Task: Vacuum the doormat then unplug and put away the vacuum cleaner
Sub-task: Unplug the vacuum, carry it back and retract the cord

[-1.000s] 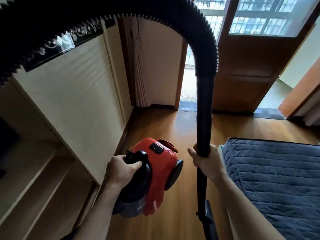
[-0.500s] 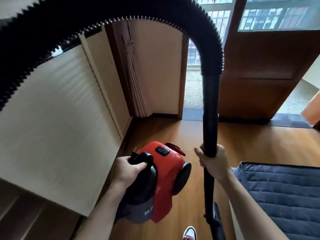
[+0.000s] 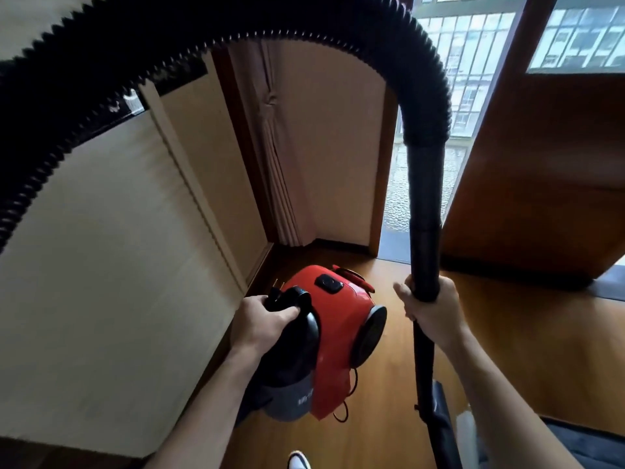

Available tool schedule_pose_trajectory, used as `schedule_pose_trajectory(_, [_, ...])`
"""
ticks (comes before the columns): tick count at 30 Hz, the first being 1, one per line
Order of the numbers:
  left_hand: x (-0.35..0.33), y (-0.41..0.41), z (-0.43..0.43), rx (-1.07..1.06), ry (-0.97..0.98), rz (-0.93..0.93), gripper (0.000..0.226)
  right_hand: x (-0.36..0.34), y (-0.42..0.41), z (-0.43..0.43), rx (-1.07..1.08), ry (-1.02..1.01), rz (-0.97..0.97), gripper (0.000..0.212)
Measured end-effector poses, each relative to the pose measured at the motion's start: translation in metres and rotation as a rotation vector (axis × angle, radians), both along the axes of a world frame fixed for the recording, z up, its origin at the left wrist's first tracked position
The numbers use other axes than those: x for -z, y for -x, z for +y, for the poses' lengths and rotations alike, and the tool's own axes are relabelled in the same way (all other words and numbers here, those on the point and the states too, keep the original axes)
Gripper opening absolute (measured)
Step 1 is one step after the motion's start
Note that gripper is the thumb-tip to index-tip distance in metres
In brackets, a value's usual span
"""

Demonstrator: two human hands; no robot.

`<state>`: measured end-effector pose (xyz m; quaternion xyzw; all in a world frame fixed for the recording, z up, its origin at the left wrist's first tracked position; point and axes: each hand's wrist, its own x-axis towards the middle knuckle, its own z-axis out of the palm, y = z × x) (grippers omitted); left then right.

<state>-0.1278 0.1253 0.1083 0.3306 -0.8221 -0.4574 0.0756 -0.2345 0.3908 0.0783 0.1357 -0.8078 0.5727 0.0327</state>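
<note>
My left hand (image 3: 262,318) grips the black carry handle of the red and black vacuum cleaner (image 3: 338,336), which hangs above the wooden floor. The plug's metal prongs (image 3: 275,286) stick up beside that hand. My right hand (image 3: 429,309) holds the black wand (image 3: 424,211) upright. The ribbed black hose (image 3: 189,38) arches from the wand's top over to the left edge. A thin cord loop (image 3: 341,412) dangles under the body. The floor nozzle (image 3: 439,411) is partly visible at the wand's lower end. No doormat is clearly visible.
A cream sliding cabinet door (image 3: 101,265) fills the left. A folded curtain (image 3: 280,184) hangs in the corner ahead. A brown wooden door (image 3: 527,184) stands open at right, with a dark sill (image 3: 392,247) and balcony beyond. My shoe (image 3: 299,462) shows at the bottom.
The view has moved forward toward the corner and doorway. The grey quilted bedding at right has slipped almost out of view. Both hands keep the same holds.
</note>
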Motion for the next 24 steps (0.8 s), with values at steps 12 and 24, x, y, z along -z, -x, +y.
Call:
schedule_pose_trajectory(12, [0.038,0.193,-0.048,0.044,-0.007,-0.013,0.027,0.023,0.187,-0.039,0.024,-0.056,-0.03,0.027])
schedule_pose_trajectory(24, [0.058,0.431,-0.114,0.103,-0.082,-0.035,0.029,0.008,0.404,-0.093,0.139,-0.059,-0.068,0.029])
